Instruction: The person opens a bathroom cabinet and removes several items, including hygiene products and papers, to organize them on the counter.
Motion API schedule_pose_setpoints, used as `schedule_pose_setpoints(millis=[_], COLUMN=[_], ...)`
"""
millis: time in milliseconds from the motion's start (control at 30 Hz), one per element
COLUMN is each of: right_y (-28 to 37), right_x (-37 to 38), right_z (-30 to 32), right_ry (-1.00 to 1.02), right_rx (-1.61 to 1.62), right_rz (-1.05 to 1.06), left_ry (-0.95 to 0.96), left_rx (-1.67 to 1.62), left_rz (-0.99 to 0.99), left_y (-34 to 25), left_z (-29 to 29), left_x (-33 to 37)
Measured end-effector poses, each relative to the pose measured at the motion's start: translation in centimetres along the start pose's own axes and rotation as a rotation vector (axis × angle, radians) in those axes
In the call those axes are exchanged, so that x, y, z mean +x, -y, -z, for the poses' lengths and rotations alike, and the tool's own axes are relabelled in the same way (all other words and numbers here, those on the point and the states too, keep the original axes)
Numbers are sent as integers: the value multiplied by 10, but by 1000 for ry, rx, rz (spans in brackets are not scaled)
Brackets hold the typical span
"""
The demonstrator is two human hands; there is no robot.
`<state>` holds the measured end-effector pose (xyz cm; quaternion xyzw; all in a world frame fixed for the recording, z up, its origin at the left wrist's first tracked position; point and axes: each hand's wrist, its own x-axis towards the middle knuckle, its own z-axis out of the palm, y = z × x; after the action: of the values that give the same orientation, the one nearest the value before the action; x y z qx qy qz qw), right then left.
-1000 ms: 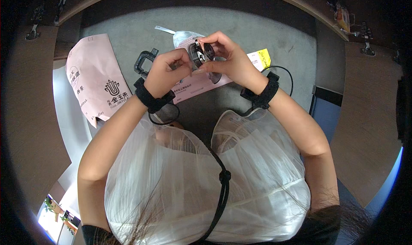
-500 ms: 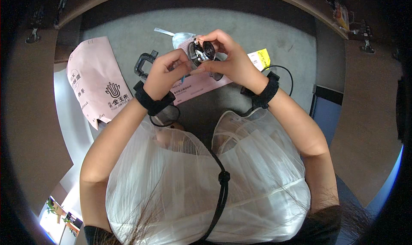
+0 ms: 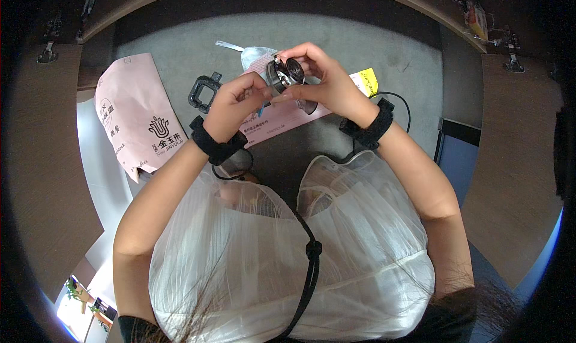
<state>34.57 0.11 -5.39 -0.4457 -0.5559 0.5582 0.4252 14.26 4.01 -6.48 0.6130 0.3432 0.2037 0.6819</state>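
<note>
Both hands meet over the far middle of the grey surface, around a wristwatch with a dark round face and a shiny silver case. My right hand grips it from the right, fingers over the top and thumb below. From the left, my left hand pinches at the watch's lower left side with bent fingers; what exactly lies between its fingertips is partly hidden. A small blue bit shows just under those fingertips. Beneath the hands lies a pink printed paper strip.
A pink paper bag lies at the left. Next to my left wrist stands a black clamp-like frame. Behind the hands is a light-blue face mask. A yellow label sits right of them. Black wristbands with thin cables circle both wrists.
The watch has turned slightly in my fingers. Both hands stay in nearly the same place, and the surroundings have shifted only a few pixels.
</note>
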Motion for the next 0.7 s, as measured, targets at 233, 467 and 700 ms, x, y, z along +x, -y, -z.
schedule_pose_setpoints(millis=[233,467,700], right_y=[-7,-9,-12], right_x=[0,-2,-4], right_z=[4,5,5], right_ry=[28,44,45], right_rx=[119,226,346], right_rz=[-71,-131,-163], left_ry=[21,15,-6], left_rx=[-41,-36,10], left_rz=[31,37,23], left_y=[-3,-3,-6], left_z=[-1,-2,-5], left_x=[0,-1,0])
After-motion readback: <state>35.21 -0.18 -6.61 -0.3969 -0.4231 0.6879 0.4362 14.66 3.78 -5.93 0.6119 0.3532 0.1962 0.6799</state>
